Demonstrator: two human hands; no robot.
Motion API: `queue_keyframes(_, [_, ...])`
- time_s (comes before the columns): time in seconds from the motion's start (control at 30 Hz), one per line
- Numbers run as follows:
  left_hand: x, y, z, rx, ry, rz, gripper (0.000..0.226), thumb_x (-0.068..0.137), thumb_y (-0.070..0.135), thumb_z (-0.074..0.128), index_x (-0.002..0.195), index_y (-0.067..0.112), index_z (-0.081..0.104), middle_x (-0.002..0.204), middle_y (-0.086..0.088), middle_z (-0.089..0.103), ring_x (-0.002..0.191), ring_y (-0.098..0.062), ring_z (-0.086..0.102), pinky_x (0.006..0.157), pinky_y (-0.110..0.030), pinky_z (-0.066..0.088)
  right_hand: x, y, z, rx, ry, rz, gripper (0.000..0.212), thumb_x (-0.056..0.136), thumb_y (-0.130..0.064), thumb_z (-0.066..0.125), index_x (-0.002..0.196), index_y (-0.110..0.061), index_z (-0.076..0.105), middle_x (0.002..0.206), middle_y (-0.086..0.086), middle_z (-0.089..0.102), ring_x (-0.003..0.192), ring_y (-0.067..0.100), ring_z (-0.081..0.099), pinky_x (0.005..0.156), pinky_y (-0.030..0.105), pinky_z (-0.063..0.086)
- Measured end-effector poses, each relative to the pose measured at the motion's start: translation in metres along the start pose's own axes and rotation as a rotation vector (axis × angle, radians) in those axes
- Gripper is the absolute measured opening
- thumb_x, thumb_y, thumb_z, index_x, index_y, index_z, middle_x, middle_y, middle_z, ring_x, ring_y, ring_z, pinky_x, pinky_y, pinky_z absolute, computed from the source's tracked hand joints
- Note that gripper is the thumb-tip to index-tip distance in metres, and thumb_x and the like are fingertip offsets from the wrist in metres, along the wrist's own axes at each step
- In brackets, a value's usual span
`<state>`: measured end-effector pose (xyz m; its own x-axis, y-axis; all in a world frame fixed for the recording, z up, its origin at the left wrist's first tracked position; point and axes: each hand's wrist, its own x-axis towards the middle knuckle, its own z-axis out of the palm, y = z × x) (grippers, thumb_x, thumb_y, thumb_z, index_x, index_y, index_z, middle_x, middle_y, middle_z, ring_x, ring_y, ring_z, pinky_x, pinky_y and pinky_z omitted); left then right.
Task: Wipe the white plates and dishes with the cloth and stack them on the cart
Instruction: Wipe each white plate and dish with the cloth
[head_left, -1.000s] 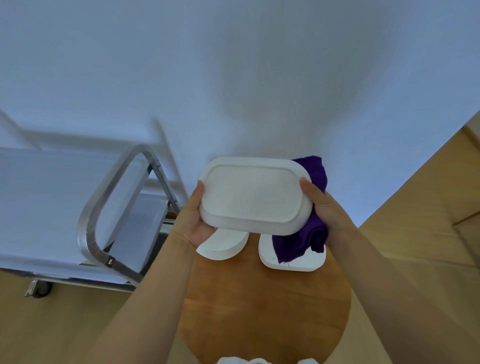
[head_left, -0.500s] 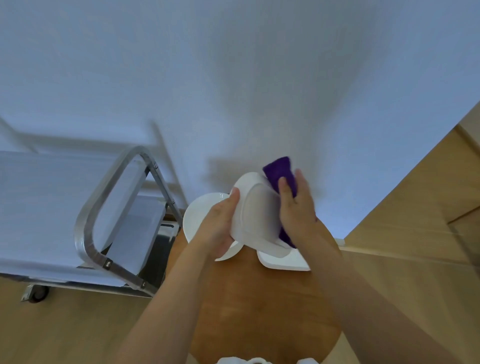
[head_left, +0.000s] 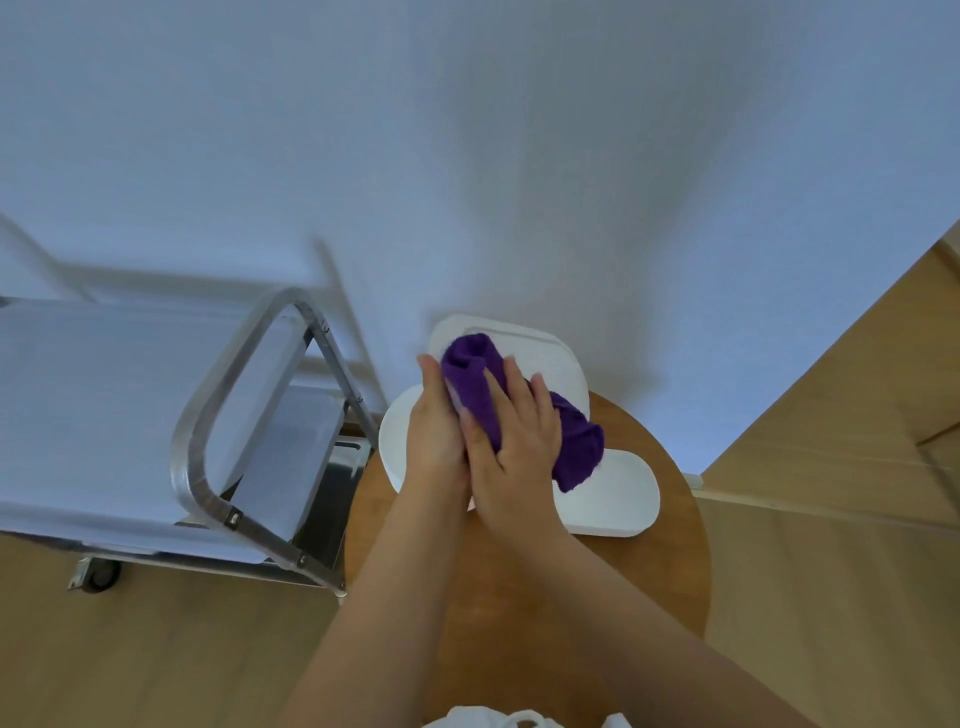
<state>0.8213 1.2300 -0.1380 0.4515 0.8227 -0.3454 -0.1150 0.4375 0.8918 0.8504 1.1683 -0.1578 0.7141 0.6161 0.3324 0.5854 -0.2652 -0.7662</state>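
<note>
Plain indoor room, white wall (head_left: 519, 156), wood-look floor (head_left: 831, 519), round wooden table (head_left: 649, 597), steel service cart (head_left: 208, 447)

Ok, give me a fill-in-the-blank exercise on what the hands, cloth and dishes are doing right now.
1. The cloth is ____ in colour.
2. The right hand presses the cloth onto a white ____.
3. The round table is made of ____.
4. The metal cart stands to the person's ____.

Missing words: purple; dish; wood; left

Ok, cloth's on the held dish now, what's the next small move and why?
Probably sweep the cloth across the dish. The right hand presses the cloth onto it near the left hand that holds it, and most of its white surface lies uncovered.
</note>
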Motion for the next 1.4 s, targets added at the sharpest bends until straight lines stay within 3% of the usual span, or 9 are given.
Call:
queue_keyframes(0.07, [0.002,0.01,0.004,-0.206,-0.037,-0.082,0.057,0.095,0.058,0.035,0.122,0.013,0.059,0.116,-0.011,0.068,0.103,-0.026,0.067,0.086,-0.04,0.056,-0.002,0.014,-0.004,-0.053,-0.044,0.075,0.056,0.091,-0.046,0.032,0.145,-0.031,0.031,0.154,-0.004,0.024,0.143,0.026,0.012,0.112,0.046,0.014])
queue_keyframes(0.2, [0.001,0.016,0.002,-0.212,-0.212,-0.047,0.059,0.098,0.054,0.023,0.122,0.015,0.059,0.115,-0.008,0.07,0.106,-0.022,0.067,0.088,-0.039,0.055,0.016,0.04,-0.022,-0.102,-0.039,0.237,0.064,0.084,-0.057,0.024,0.145,-0.037,0.027,0.158,-0.007,0.01,0.143,0.02,0.001,0.113,0.046,0.004])
queue_keyframes(0.3, [0.0,0.01,-0.003,-0.164,-0.298,-0.022,0.06,0.094,0.058,0.025,0.125,0.017,0.057,0.118,-0.005,0.069,0.109,-0.021,0.066,0.09,-0.039,0.053,0.027,0.057,-0.037,-0.091,0.002,0.27,0.059,0.089,-0.052,0.03,0.145,-0.034,0.028,0.156,-0.001,0.017,0.14,0.026,0.012,0.111,0.045,0.012])
queue_keyframes(0.47, [0.002,-0.003,-0.015,-0.15,-0.347,-0.079,0.052,0.098,0.053,0.025,0.115,0.02,0.062,0.109,0.0,0.073,0.1,-0.014,0.069,0.072,-0.029,0.058,0.05,0.075,-0.053,0.015,0.06,0.348,0.045,0.099,-0.038,0.036,0.142,-0.025,0.036,0.144,0.003,0.035,0.125,0.028,0.036,0.103,0.038,0.03])
queue_keyframes(0.67, [0.003,-0.008,-0.014,-0.146,-0.282,-0.192,0.049,0.093,0.055,0.039,0.112,0.018,0.064,0.107,-0.005,0.074,0.096,-0.017,0.071,0.07,-0.031,0.058,0.047,0.044,-0.036,-0.278,-0.093,0.11,0.055,0.093,-0.051,0.027,0.141,-0.028,0.039,0.148,-0.002,0.034,0.134,0.025,0.027,0.109,0.048,0.018])
queue_keyframes(0.87, [0.001,-0.009,-0.009,-0.251,-0.162,-0.166,0.043,0.099,0.041,0.043,0.124,0.01,0.059,0.115,-0.013,0.069,0.109,-0.029,0.065,0.1,-0.047,0.047,0.02,0.016,-0.013,-0.274,-0.24,-0.123,0.06,0.089,-0.053,0.012,0.144,-0.038,0.03,0.153,-0.002,0.028,0.139,0.026,0.022,0.107,0.05,0.02])
queue_keyframes(1.03, [0.008,0.002,-0.011,-0.383,-0.084,-0.2,0.056,0.094,0.056,0.043,0.111,0.005,0.06,0.085,-0.011,0.075,0.08,-0.025,0.073,0.074,-0.04,0.058,-0.009,0.017,-0.008,-0.293,-0.133,-0.177,0.049,0.092,-0.042,0.032,0.136,-0.027,0.049,0.141,0.008,0.048,0.128,0.038,0.043,0.096,0.061,0.036])
queue_keyframes(1.2, [0.01,0.01,-0.015,-0.401,-0.201,-0.055,0.061,0.098,0.055,0.026,0.132,0.011,0.052,0.121,-0.009,0.067,0.107,-0.023,0.067,0.077,-0.037,0.059,-0.008,0.045,-0.023,0.212,-0.024,0.207,0.05,0.095,-0.035,0.042,0.122,-0.069,0.019,0.155,0.001,0.014,0.141,0.025,0.007,0.113,0.043,0.016])
queue_keyframes(1.4, [0.009,-0.002,-0.035,-0.364,-0.352,-0.087,0.062,0.096,0.056,0.021,0.127,0.015,0.057,0.122,-0.006,0.067,0.112,-0.02,0.064,0.081,-0.036,0.057,0.028,0.07,-0.052,0.217,-0.056,0.32,0.043,0.096,-0.032,0.046,0.139,-0.03,0.039,0.132,-0.009,0.034,0.123,0.02,0.041,0.103,0.034,0.035])
